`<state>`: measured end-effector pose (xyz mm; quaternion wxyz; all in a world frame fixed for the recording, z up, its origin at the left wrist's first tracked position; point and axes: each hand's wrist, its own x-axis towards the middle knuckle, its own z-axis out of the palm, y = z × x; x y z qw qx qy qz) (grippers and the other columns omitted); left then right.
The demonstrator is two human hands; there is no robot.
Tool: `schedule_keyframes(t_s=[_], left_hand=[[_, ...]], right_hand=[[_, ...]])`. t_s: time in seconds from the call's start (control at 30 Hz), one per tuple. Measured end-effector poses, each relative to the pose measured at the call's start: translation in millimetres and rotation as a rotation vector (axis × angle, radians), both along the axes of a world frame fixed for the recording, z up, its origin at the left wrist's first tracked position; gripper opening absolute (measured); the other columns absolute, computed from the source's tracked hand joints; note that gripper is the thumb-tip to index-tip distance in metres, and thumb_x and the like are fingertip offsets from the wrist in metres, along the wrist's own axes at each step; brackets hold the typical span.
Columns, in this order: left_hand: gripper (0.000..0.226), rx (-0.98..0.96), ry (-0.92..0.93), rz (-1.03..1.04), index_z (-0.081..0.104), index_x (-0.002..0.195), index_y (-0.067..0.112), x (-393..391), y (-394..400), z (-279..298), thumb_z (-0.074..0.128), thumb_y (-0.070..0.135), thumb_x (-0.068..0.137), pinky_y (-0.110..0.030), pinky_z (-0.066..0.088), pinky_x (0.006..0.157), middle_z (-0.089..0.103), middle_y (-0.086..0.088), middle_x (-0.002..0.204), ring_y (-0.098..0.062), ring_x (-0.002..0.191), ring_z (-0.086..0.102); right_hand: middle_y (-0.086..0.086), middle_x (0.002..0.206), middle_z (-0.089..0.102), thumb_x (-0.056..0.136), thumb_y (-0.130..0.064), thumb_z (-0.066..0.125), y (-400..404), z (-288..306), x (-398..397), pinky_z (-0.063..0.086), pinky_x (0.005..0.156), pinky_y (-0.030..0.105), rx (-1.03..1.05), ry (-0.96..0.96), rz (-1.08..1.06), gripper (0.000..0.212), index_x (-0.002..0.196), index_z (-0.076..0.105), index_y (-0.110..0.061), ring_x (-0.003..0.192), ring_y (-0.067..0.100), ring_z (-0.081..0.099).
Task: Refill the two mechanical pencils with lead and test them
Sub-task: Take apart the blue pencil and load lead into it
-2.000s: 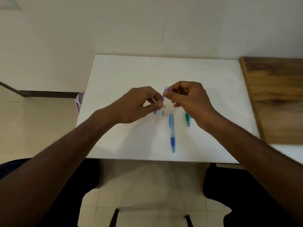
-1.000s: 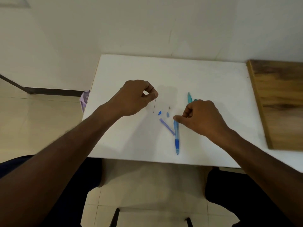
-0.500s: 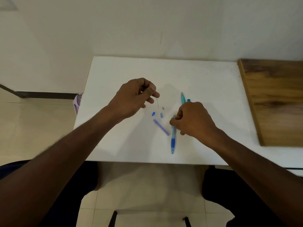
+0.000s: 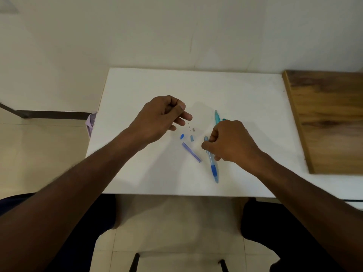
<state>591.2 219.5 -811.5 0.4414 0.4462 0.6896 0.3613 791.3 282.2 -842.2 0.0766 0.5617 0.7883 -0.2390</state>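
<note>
Since half a second ago little has shifted: the right hand point(image 4: 231, 142) stays curled over the upper end of the blue pencil point(image 4: 212, 161), and the left hand point(image 4: 163, 116) still pinches a single lead point(image 4: 188, 122) above the white table point(image 4: 137, 173).

That lead hangs thin and dark from the left thumb and forefinger, its lower tip just clear of a small grey piece point(image 4: 193, 129). It looks brittle, so I judge the step calls for a light pinch close to the free end, the pencil raised and steadied by the right hand with its open back end turned up, and the lead fed straight down the bore without side pressure.

The blue pencil lies near the middle of the table, its grip end pointing to the near edge; the right fingertips grip its far end, seemingly starting to lift it. The two hands are apart, with the loose parts between them: a dark blue cap point(image 4: 182, 136), a pale blue piece point(image 4: 191, 138) and the lead case point(image 4: 191, 152), lying slantwise just left of the pencil. The teal pencil point(image 4: 217, 117) lies beyond the right hand, partly hidden by it, toward the far edge. A wooden board point(image 4: 330, 118) sits at the table's right edge.
</note>
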Motion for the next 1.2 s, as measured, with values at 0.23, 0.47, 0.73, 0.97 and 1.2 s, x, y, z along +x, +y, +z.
schedule_keyframes(t_s=[0.23,0.47,0.73,0.97,1.2], left_hand=[[0.02,0.001,-0.149,0.084,0.061,0.112,0.015,4.2,1.4,1.1,0.049,0.031,0.111,-0.03,0.061,0.08,0.083,0.0,0.098,-0.019,0.091,0.08],[0.025,0.026,-0.187,0.132,0.057,0.121,0.012,8.9,2.3,1.7,0.046,0.033,0.113,-0.035,0.065,0.085,0.083,-0.003,0.099,-0.02,0.089,0.081],[0.026,0.02,-0.216,0.13,0.055,0.122,0.01,10.0,2.4,1.3,0.046,0.032,0.113,-0.037,0.064,0.086,0.083,-0.004,0.1,-0.024,0.089,0.082],[0.019,0.03,-0.199,0.11,0.056,0.115,0.013,10.1,2.5,1.2,0.046,0.028,0.113,-0.036,0.064,0.085,0.083,-0.005,0.1,-0.023,0.089,0.081],[0.017,0.042,-0.172,0.097,0.056,0.112,0.014,10.8,2.3,2.3,0.046,0.028,0.113,-0.031,0.065,0.082,0.083,-0.005,0.099,-0.022,0.087,0.081]], right_hand=[[-0.006,0.078,0.075,0.087,-0.036,0.082,-1.0,29.4,4.9,0.057,0.062,0.02,-0.069,0.309,0.052,0.023,0.088,0.067,-0.018,0.053,0.006,0.073],[-0.012,0.089,0.077,0.085,-0.039,0.083,-6.7,30.7,2.5,0.064,0.077,0.038,-0.021,0.492,0.076,0.019,0.094,0.07,-0.03,0.067,0.009,0.073],[-0.016,0.087,0.077,0.086,-0.042,0.082,-5.5,25.8,1.4,0.064,0.077,0.035,-0.031,0.477,0.056,0.017,0.093,0.069,-0.034,0.062,0.001,0.072],[-0.015,0.087,0.077,0.086,-0.045,0.081,-4.8,26.2,1.1,0.064,0.076,0.034,-0.039,0.467,0.056,0.017,0.094,0.069,-0.035,0.061,-0.002,0.071],[-0.018,0.084,0.076,0.088,-0.041,0.081,-3.7,26.2,1.3,0.064,0.073,0.032,-0.069,0.468,0.034,0.018,0.097,0.07,-0.03,0.056,0.005,0.074]])
